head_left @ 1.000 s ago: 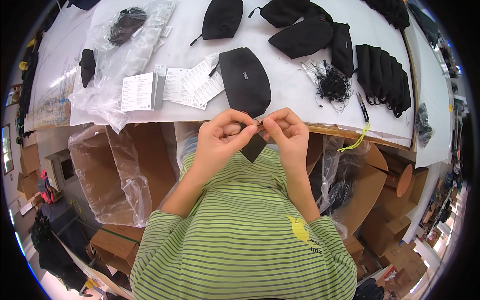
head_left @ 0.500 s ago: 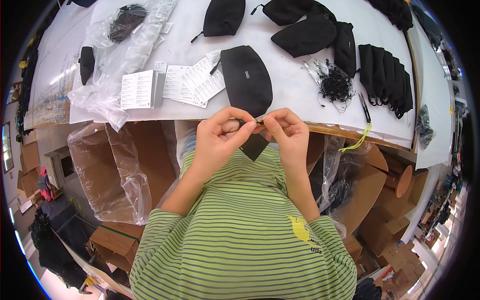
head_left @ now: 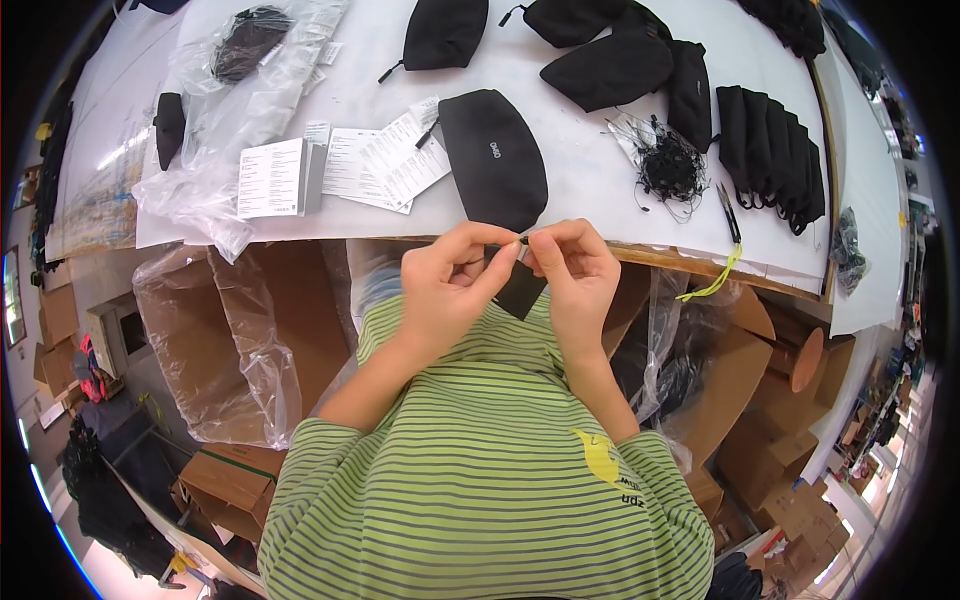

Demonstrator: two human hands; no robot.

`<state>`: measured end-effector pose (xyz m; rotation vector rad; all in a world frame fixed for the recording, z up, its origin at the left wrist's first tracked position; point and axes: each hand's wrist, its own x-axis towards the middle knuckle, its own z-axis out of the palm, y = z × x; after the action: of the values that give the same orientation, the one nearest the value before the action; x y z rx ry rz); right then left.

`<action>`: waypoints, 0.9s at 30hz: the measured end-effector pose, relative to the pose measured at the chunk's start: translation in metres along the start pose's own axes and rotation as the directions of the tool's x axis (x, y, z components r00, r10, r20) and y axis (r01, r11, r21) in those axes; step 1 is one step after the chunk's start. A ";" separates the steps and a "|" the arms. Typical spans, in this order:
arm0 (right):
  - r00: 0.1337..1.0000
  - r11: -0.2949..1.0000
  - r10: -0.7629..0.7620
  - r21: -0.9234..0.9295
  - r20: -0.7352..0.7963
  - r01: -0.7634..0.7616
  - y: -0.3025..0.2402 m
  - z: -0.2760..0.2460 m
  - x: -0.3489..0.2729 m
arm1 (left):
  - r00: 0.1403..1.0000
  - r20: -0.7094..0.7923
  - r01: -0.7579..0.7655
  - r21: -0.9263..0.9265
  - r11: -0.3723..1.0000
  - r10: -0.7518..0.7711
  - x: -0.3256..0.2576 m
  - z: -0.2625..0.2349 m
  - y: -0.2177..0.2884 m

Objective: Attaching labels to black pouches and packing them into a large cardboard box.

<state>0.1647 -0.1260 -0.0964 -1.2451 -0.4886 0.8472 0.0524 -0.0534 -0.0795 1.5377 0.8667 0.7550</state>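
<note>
My left hand [head_left: 452,275] and my right hand [head_left: 575,275] meet at the table's front edge, thumbs and forefingers pinched together. Between the fingertips is a tiny black cord end [head_left: 523,240], mostly covered by them. Below it hangs a small black rectangular tag [head_left: 521,293], tilted cornerwise. Just beyond my fingers a black fabric pouch [head_left: 492,160] with a small white mark lies flat, its zipper pull reaching left over some white printed cards [head_left: 405,150]. Whether the cord runs through anything on the pouch is hidden.
On the white table [head_left: 590,185] lie a card stack [head_left: 270,180], clear plastic bags [head_left: 235,120], more black pouches [head_left: 610,70], a tangle of black strings [head_left: 670,165] and small snips [head_left: 732,213] with a yellow cord. Open cardboard boxes [head_left: 310,300] stand below the front edge.
Both hands have shifted slightly right and toward me, still pinching. The tag has swung a little to the right. The pouch's lower end has shifted slightly.
</note>
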 end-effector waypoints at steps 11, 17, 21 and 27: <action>0.985 0.936 -0.150 -0.307 0.090 0.170 -0.001 -0.003 0.002 | 0.989 0.132 -0.092 0.181 0.979 0.069 0.003 -0.014 0.005; 0.992 0.980 -0.016 -0.194 0.127 0.041 -0.002 -0.007 0.006 | 0.990 0.136 -0.067 0.194 0.979 0.041 0.004 -0.016 0.012; 0.980 0.995 0.101 -0.029 0.174 -0.098 -0.007 -0.006 0.002 | 0.980 0.199 -0.051 0.124 0.991 0.025 0.005 -0.025 0.014; 0.952 0.991 0.071 -0.127 0.298 -0.034 -0.005 -0.015 0.007 | 0.940 0.329 0.040 0.161 0.986 -0.092 0.014 -0.033 0.012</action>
<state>0.1816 -0.1300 -0.0964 -1.2475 -0.7645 1.0748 0.0333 -0.0258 -0.0636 1.7024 0.7278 0.3668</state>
